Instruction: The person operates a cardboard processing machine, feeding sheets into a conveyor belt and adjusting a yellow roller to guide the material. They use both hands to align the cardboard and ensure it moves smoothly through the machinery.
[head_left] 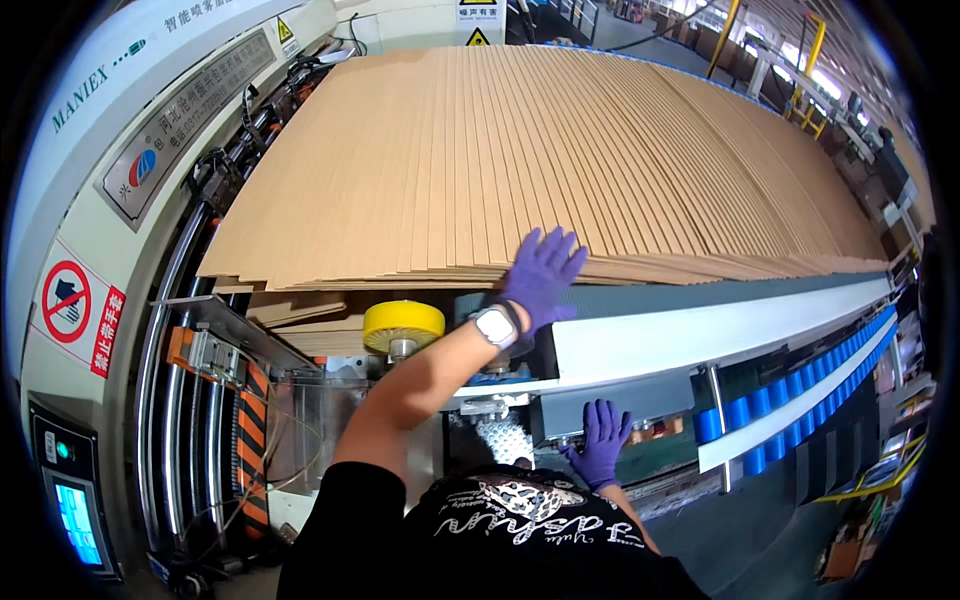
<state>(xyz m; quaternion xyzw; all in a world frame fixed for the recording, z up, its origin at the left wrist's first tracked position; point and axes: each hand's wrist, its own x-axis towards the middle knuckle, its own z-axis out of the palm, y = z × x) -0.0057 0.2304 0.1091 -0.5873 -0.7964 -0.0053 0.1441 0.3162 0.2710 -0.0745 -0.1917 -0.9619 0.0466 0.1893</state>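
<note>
A long, fanned-out row of overlapping brown cardboard sheets lies across the machine in front of me. My left hand, in a purple glove with a watch at the wrist, is open with its fingers spread. It is at the near edge of the sheets, and its fingertips overlap their lower border; whether it presses on them I cannot tell. Lower and to the right, my right hand, gloved in purple too, has its fingers apart and holds nothing. It is beside a grey metal box below the white conveyor rail.
A yellow wheel stands left of my left hand. Metal rollers and an orange-black striped guard run along the machine's left side. A lit control screen is at lower left. Blue rollers line the right.
</note>
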